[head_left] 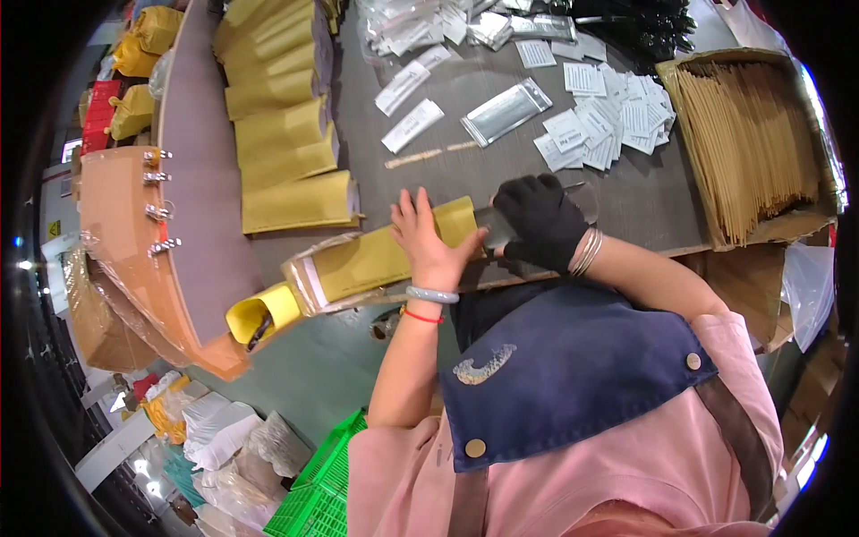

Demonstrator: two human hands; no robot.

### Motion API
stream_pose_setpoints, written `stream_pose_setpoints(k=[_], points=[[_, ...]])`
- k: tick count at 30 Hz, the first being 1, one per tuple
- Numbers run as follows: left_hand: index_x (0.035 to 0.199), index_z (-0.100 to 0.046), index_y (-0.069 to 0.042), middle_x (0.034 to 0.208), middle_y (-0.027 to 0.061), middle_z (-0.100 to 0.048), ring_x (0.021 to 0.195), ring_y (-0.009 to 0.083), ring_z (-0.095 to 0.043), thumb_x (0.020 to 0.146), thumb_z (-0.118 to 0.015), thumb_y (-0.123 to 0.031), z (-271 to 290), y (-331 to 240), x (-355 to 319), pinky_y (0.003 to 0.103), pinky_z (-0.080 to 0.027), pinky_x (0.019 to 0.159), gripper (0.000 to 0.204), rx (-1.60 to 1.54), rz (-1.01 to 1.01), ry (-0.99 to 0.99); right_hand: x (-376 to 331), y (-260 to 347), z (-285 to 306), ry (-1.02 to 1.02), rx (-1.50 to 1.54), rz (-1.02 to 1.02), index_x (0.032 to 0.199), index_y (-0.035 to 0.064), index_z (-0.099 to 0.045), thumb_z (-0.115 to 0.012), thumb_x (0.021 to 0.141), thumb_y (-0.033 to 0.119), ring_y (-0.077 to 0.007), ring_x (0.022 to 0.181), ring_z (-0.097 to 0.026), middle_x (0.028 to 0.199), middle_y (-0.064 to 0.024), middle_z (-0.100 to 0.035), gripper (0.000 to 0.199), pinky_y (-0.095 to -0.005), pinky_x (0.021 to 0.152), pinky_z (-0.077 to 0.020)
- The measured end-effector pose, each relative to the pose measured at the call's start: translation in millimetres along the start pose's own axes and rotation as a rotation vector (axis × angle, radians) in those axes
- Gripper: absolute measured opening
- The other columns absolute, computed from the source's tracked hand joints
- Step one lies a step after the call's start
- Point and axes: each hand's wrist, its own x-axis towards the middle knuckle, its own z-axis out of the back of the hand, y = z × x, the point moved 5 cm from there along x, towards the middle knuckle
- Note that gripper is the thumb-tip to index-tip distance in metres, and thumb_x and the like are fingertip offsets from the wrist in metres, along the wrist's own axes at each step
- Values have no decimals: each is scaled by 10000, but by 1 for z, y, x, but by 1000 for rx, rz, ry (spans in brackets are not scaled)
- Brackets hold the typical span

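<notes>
My bare left hand [429, 240] lies with fingers spread on a long kraft-yellow envelope [358, 262] at the table's front edge. A white strip shows at the envelope's left end. My right hand [541, 219], in a black glove, is closed beside the envelope's right end. Around it shows a clear, glossy flat piece [588, 202], partly hidden by the glove; what the fingers grip I cannot make out. Beyond the hands lie a silver flat packet [506, 112], white printed slips [412, 125] and a pile of small white cards [613, 116].
Overlapping kraft envelopes [291, 134] line the left side. A cardboard box [707, 183] packed with upright kraft envelopes stands at the right. A yellow holder [266, 313] is at the front left corner. Black items [635, 27] lie far back; a green crate [318, 488] is on the floor.
</notes>
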Motion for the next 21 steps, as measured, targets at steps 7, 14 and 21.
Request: stream_pose_setpoints(k=[7, 14, 21], points=[[1202, -587, -26, 1172, 192, -582, 1073, 357, -533, 794, -717, -250, 26, 27, 110, 432, -436, 924, 483, 154, -199, -249, -53, -70, 75, -411, 47, -311, 1128, 86, -620, -796, 711, 247, -303, 1080, -550, 1139, -115, -605, 481, -383, 923, -432], [971, -710, -138, 963, 83, -654, 900, 306, -601, 766, -740, -257, 27, 26, 140, 425, -473, 799, 239, 335, -195, -142, -260, -265, 148, -823, -259, -889, 1169, 3, -606, -672, 878, 262, -254, 1087, -593, 1159, -141, -633, 395, -348, 943, -453], [854, -675, -24, 1003, 125, -655, 946, 332, -585, 811, -662, -186, 18, -15, 134, 412, -451, 861, 168, 112, -327, -280, -312, -324, 130, -451, -405, -1154, 1228, -10, -576, -516, 939, 405, -344, 1178, -535, 1230, -196, -595, 510, -391, 1015, -410]])
